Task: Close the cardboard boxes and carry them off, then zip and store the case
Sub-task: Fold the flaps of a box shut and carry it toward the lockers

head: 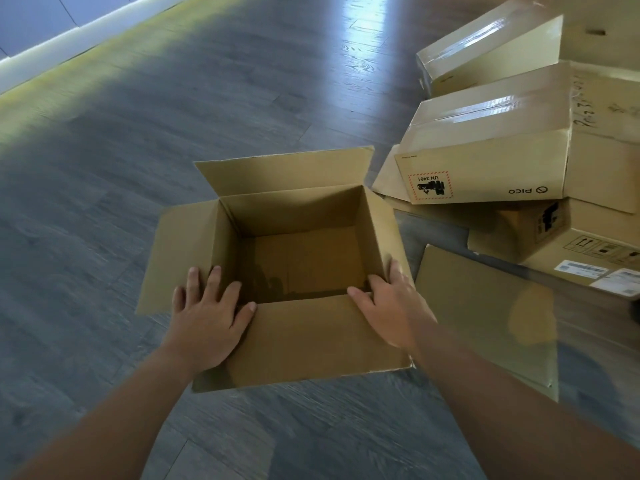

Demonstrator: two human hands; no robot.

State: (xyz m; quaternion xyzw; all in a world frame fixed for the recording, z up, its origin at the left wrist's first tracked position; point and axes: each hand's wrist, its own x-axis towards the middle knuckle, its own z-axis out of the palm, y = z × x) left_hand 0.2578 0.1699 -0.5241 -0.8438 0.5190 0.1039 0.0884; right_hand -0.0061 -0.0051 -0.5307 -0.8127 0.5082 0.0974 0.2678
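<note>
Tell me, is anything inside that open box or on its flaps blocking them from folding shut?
Nothing visible does. The open brown cardboard box looks empty inside, and its four flaps carry nothing except the left hand and right hand, both at the near flap's corners.

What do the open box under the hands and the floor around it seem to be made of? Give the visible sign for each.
Open box: brown cardboard, matte; it has folded flaps with raw, slightly frayed edges.

Floor: grey planks with a wood-grain pattern and a fairly glossy finish, judging by the window glare. It could be laminate, vinyl or real wood; the look leaves it open.
</note>
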